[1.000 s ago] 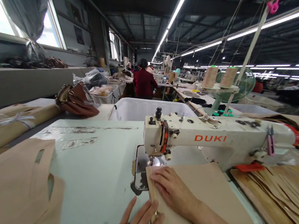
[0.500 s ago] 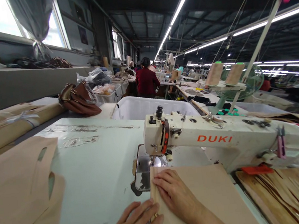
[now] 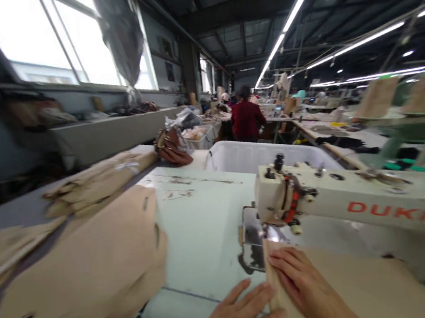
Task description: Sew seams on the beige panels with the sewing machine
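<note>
A beige leather-like panel with a folded strip along its left edge lies on the sewing machine bed. Its far end is just in front of the needle area of the white DUKI sewing machine. My right hand rests on the panel near the presser foot, fingers extended together and pressing by the strip. Spread fingers of my left hand touch the strip's left side, closer to me; the palm is over the pale green table. Neither hand is wrapped around anything.
More beige cut pieces lie at the left, hanging over the table edge. Behind them are a tied beige bundle and a brown bag. A white bin stands behind the machine. A person in dark red sits farther back.
The head view has turned left, so the machine, panel and hands appear farther right and more of the left pieces shows. Both hands keep about the same place on the panel.
</note>
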